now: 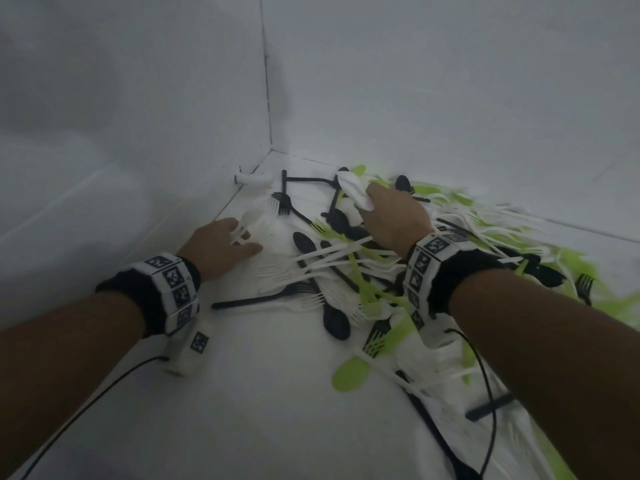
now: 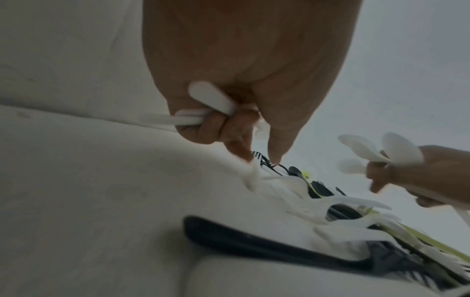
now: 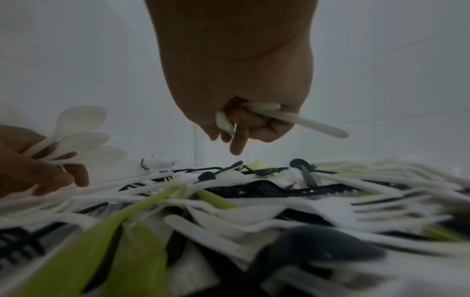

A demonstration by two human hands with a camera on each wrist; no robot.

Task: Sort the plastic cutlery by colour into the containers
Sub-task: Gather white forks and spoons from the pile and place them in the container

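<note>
A jumbled pile of white, black and green plastic cutlery (image 1: pixel 363 268) lies on a white surface in a corner. My left hand (image 1: pixel 225 242) hovers at the pile's left edge and grips a few white spoons (image 1: pixel 247 220). Their handles (image 2: pixel 211 100) poke out of my curled fingers. My right hand (image 1: pixel 391 213) is over the far middle of the pile and grips a bunch of white spoons (image 1: pixel 353 190). Its fingers are curled round the handles (image 3: pixel 292 118). The right wrist view shows the left hand's spoon bowls (image 3: pixel 81 130) fanned out.
White walls (image 1: pixel 173 98) close in the corner on the left and at the back. A small white object (image 1: pixel 251 178) lies in the corner. Loose black forks (image 1: pixel 280 202) and spoons (image 1: pixel 334 322) ring the pile. Cables (image 1: pixel 485 375) trail from both wristbands. No containers are in view.
</note>
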